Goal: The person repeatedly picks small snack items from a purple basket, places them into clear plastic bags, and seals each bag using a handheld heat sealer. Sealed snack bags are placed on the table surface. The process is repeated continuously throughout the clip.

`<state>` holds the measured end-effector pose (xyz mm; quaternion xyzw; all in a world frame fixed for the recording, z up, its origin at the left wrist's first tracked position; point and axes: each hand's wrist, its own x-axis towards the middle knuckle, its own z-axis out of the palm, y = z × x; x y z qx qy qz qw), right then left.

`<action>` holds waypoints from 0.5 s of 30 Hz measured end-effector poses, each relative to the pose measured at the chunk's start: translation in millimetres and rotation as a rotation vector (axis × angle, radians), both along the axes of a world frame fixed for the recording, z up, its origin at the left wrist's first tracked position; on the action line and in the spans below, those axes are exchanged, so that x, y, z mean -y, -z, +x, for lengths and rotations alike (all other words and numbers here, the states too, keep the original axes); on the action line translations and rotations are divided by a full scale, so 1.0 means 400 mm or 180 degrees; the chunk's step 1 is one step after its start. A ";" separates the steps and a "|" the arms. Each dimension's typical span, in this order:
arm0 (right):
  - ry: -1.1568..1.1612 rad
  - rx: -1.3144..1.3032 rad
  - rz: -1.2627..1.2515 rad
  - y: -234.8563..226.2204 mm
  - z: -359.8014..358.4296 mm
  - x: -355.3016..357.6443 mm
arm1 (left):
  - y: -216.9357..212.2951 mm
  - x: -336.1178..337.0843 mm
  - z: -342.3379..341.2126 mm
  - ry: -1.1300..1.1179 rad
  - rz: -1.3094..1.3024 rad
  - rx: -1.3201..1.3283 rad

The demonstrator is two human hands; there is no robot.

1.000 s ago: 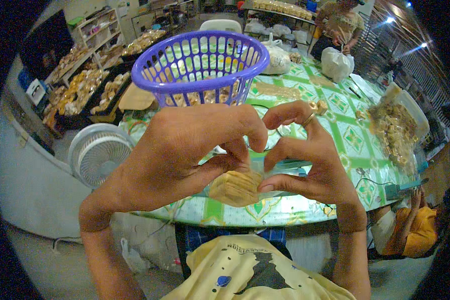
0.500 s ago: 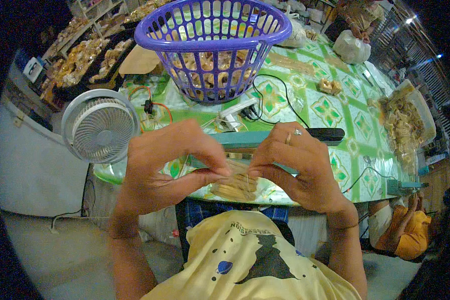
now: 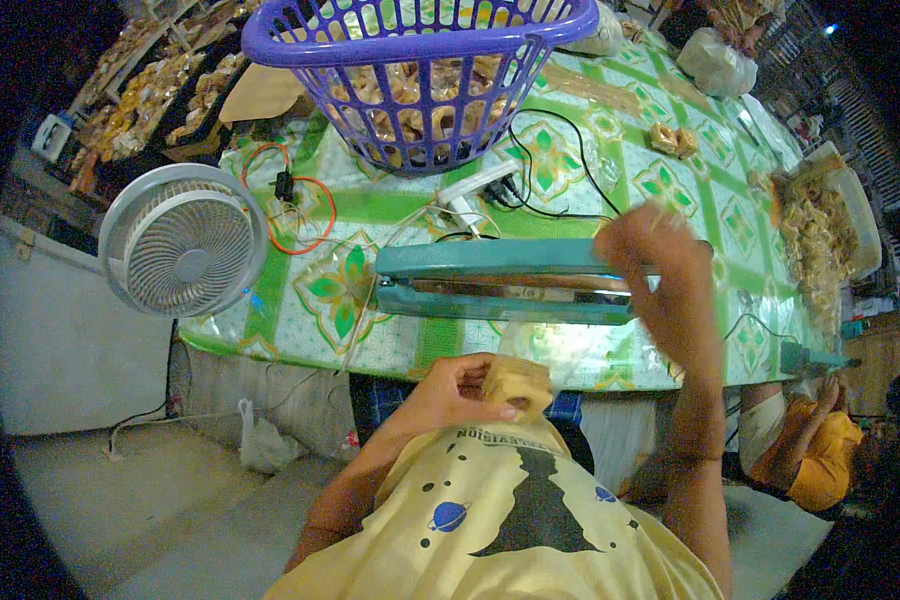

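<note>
- Left hand (image 3: 460,395): fingers and thumb grasp 1 clear packet of tan snack pieces (image 3: 520,385).
- Position of the packet: near the body, at the near edge of the table (image 3: 320,335), with the yellow shirt (image 3: 530,490) just below it in view.
- Right hand (image 3: 655,260): blurred, at the right end of the teal bar sealer (image 3: 500,258); whether it grips the sealer or only lies against it, I cannot tell.
- Sealer: set crosswise on the green-and-white table cover, with a gap visible between its upper and lower bars.
- Behind the sealer: a white power strip (image 3: 473,190) with dark plugs, and a purple basket (image 3: 420,52) containing wrapped snacks (image 3: 410,110).
- Left side: a round grey fan (image 3: 185,250), near an orange cord (image 3: 332,205).
- Right side: a tub (image 3: 863,220) beside heaped snacks (image 3: 805,240).
- Far right: a seated person in orange (image 3: 825,455).
</note>
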<state>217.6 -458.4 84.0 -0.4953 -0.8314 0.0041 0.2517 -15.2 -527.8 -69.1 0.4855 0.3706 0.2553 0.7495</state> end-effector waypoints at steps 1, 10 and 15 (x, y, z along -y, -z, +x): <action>0.0230 -0.0007 -0.0095 0.000 0.038 -0.044 | 0.024 -0.003 0.014 0.0066 -0.0282 -0.0137; 0.0440 0.0279 -0.1718 0.108 0.242 -0.213 | 0.062 -0.108 0.016 -0.0897 -0.0799 -0.0005; 0.0382 0.0207 -0.1299 0.127 0.239 -0.198 | 0.061 -0.085 0.041 -0.0265 -0.1177 -0.0193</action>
